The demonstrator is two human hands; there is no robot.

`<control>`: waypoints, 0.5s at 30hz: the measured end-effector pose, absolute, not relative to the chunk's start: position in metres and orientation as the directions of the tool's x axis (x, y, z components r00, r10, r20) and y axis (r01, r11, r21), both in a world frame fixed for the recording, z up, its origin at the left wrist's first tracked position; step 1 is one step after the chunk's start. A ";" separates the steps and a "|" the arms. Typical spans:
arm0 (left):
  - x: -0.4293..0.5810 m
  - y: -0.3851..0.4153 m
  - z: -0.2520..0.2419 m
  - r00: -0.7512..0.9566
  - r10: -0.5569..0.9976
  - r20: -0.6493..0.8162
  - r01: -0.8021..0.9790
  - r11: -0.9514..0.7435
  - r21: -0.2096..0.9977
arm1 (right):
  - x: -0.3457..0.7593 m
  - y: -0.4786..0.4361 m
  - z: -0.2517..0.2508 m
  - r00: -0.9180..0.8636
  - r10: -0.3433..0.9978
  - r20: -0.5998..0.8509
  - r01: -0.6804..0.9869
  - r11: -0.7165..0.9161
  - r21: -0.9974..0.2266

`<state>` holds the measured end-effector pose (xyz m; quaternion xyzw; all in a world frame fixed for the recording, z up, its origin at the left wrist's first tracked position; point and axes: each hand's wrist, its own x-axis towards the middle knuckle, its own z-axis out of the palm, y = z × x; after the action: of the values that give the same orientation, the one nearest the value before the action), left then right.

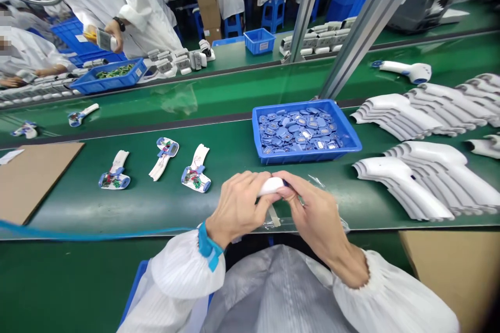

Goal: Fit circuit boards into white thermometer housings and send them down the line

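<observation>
Between my two hands is a white thermometer shell (271,186), mostly covered by the fingers, with a dark blue bit at its right end. My left hand (240,205) is closed round its left side, a turquoise wrist strap below it. My right hand (317,213) pinches the right end. Just beyond them stands a blue tray (260,157) heaped with small blue plastic parts (299,130). To the left lie three opened thermometer halves with wires and green boards: one (114,173), a second turned the other way (164,157), and a third (196,170) nearest my left hand.
Stacked white shells (406,182) cover the right of the bench. A finished-looking thermometer (408,71) lies on the green conveyor (226,88). A metal post (371,26) rises behind the tray. Cardboard (42,177) lies at left, crossed in front by a blue cord (97,234). Co-workers sit and stand opposite.
</observation>
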<state>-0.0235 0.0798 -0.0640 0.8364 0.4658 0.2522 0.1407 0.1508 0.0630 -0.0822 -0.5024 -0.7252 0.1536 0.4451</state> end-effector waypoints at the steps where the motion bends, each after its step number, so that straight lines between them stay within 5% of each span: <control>1: -0.024 0.078 -0.065 0.399 0.864 0.308 0.708 -0.504 0.495 | 0.155 0.063 -0.082 -0.102 0.871 0.480 0.598 0.440 -0.670; 7: -0.008 0.074 -0.091 -0.174 0.917 0.360 0.765 -0.104 0.636 | 0.174 0.056 -0.081 -0.266 0.882 0.389 0.668 0.459 -0.585; 12: 0.002 0.093 -0.102 0.006 0.897 0.441 0.835 -0.247 0.491 | 0.168 0.047 -0.091 -0.381 0.857 0.346 0.784 0.498 -0.371; 15: -0.009 0.093 -0.092 0.098 0.940 0.327 0.771 -0.279 0.573 | 0.166 0.048 -0.093 -0.307 0.918 0.252 0.777 0.394 -0.491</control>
<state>-0.0085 0.0930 -0.0919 0.7295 0.5864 0.3276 0.1291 0.1657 0.0480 -0.0927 -0.5321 -0.7961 0.1400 0.2519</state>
